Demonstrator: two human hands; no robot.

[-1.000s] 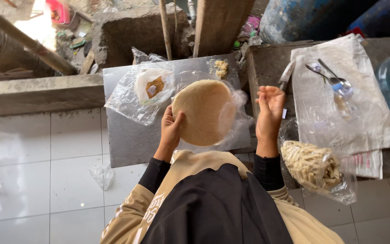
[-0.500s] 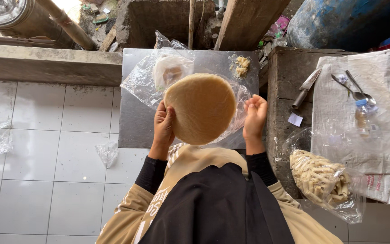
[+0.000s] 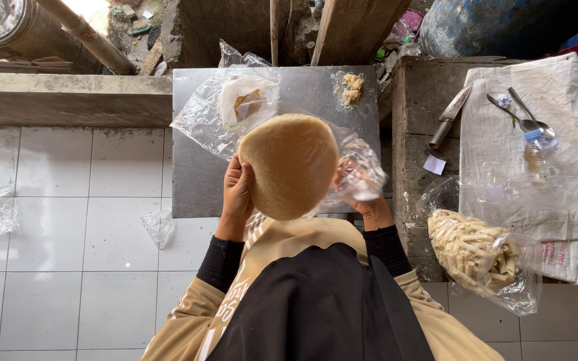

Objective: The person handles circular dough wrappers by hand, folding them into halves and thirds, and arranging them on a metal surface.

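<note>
Holding the dough disc [image 3: 289, 166] above the metal slab [image 3: 195, 180], we are cupping its edge with the left hand [image 3: 237, 194] while the right hand [image 3: 362, 194] is gripping clear plastic [image 3: 359, 175]; next we judge careful peeling necessary.

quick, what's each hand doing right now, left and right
Left hand: closed on the left edge of the round flat dough disc, holding it up.
Right hand: at the disc's right edge, mostly hidden by clear plastic sheet; grip cannot be told.
</note>
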